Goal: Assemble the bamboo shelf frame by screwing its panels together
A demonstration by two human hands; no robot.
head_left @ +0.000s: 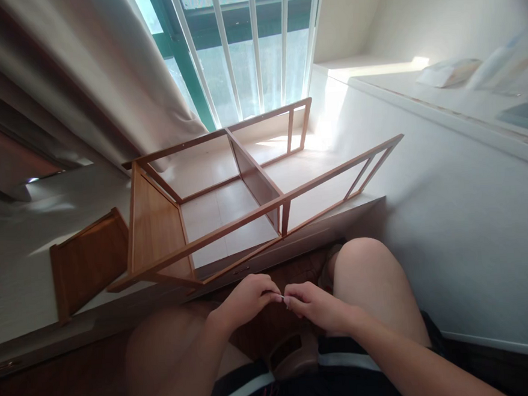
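Observation:
My left hand (246, 299) and my right hand (314, 306) meet in front of me above my lap, fingertips pinched together on a tiny pale object (282, 297) too small to name. Both hands are closed. Just beyond them a half-built wooden shelf frame (247, 214) lies on its side on the pale floor, with a solid end panel (155, 227) at the left and a middle divider (256, 180). My bare knees (368, 269) flank the hands.
A loose wooden panel (87, 261) lies left of the frame. A dark wooden threshold (268, 252) runs between me and the frame. A curtain (115, 81) hangs at the back left beside a barred window (253, 48). A white wall (450, 209) rises on the right.

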